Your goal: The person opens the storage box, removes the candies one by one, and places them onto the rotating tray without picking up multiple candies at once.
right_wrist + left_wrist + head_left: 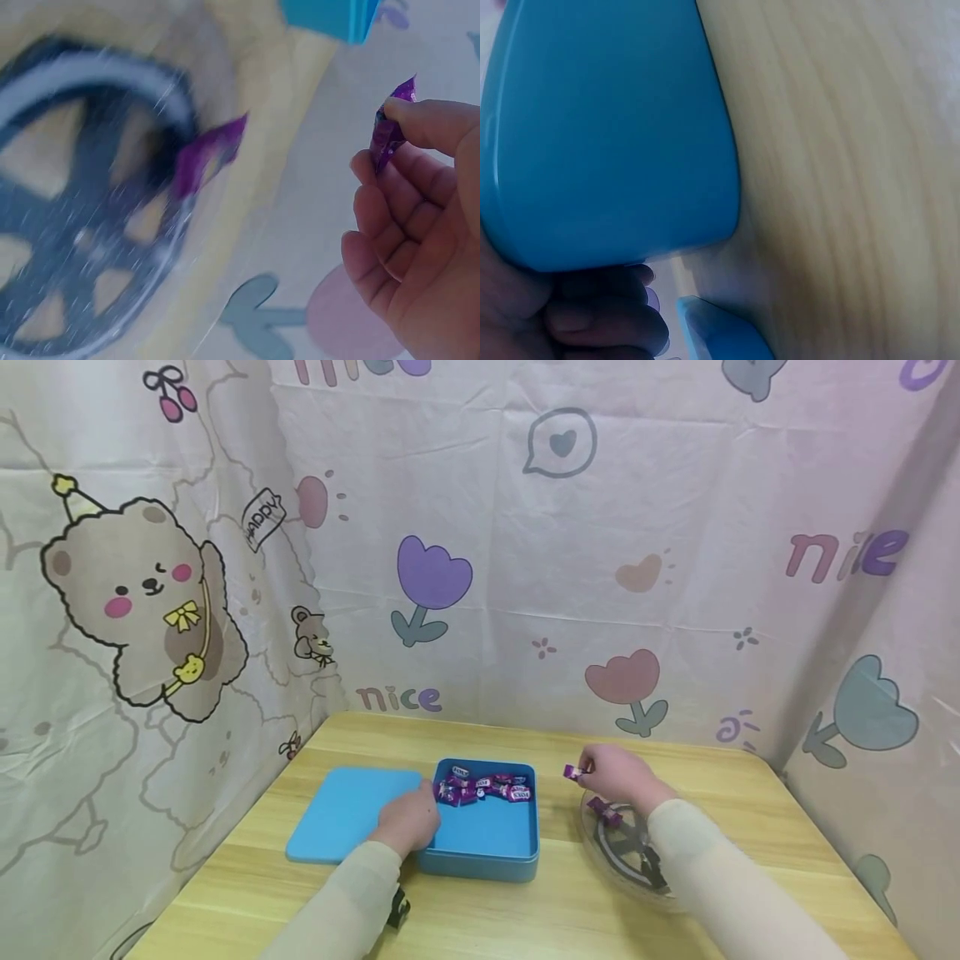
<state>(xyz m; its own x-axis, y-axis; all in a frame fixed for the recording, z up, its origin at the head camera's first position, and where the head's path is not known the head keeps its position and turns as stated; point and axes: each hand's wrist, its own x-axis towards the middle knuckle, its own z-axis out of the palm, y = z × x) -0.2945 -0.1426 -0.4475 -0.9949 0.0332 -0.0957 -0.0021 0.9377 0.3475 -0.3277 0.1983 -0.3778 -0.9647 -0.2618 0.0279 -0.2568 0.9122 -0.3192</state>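
Observation:
My right hand [618,774] pinches a purple wrapped candy [391,127] between thumb and forefinger, above a clear round dish [591,835]. Another purple candy [604,811] lies at that dish's far-left part, over a dark spoked wheel shape [90,142]. Left of the dish stands a blue rectangular box [483,867], with several purple wrapped candies [483,787] gathered along its far side. At the box's left wall, my left hand [409,821] grips the edge. Its fingers look curled in the left wrist view, though the thumb is hidden there.
A flat blue lid [348,814] lies on the wooden table [480,918], left of the box. Near the left forearm is a small black object [398,908], partly covered by the sleeve. A printed curtain [525,568] hangs behind and at both sides.

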